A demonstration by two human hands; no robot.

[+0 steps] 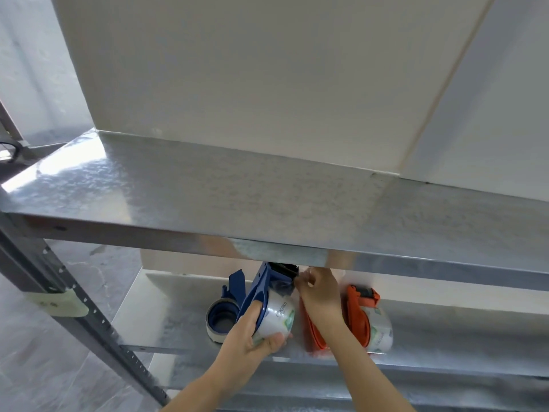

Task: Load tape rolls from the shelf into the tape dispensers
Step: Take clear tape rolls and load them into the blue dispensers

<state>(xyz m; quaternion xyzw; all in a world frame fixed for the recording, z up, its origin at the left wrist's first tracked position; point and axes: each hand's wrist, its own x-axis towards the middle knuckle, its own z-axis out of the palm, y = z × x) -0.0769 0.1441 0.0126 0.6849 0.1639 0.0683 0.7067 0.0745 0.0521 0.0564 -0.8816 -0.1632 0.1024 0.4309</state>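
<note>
Plainly clear tape roll (blue dispenser).

Metal shelf, flat-lying blue dispenser, orange dispenser

L hand curled gripping, R hand pinching, forearms extended fwd

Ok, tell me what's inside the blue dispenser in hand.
A clear printed tape roll. The left hand covers its lower edge; the blue dispenser hides its core.
</note>
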